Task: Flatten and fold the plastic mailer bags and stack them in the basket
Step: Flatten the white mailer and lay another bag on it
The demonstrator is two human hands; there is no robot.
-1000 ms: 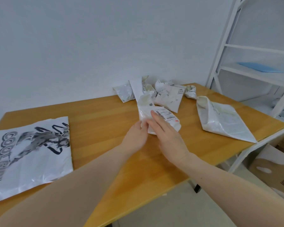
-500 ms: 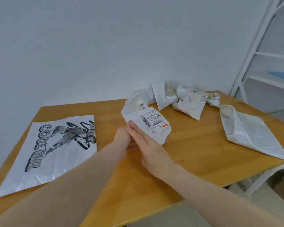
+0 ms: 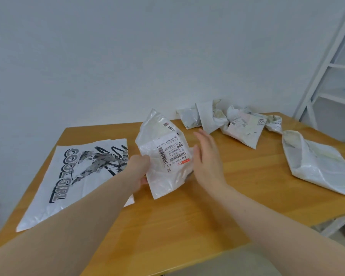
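Item in hand: small white mailer bag (image 3: 163, 156) with a barcode label (image 3: 172, 154), raised off the table (image 3: 187, 216) near its middle, crumpled and puffed, top corner pointing up. My left hand (image 3: 138, 170) pinches its left edge, thumb on the front face, fingers behind and out of sight. My right hand (image 3: 205, 158) stands just beside the bag's right edge, fingers straight and spread, holding nothing; I cannot tell whether the palm touches the plastic. Step, as I judge it: flattening, not yet folding. To do it well I would lay the bag label-up on bare wood in front of me, keep the left pinch as an anchor, and sweep the flat right palm from that edge outward so trapped air leaves by the open end; the stiff label will likely resist, so creases are best set beside it. Slick film may slide, so press down before sweeping. Nearby: large flat printed mailer (image 3: 76, 176) at left, its edge under my left forearm; crumpled mailers (image 3: 223, 122) at the far edge; one half-collapsed large white mailer (image 3: 317, 162) at right; white shelving (image 3: 331, 80) beyond. Basket: not in view.
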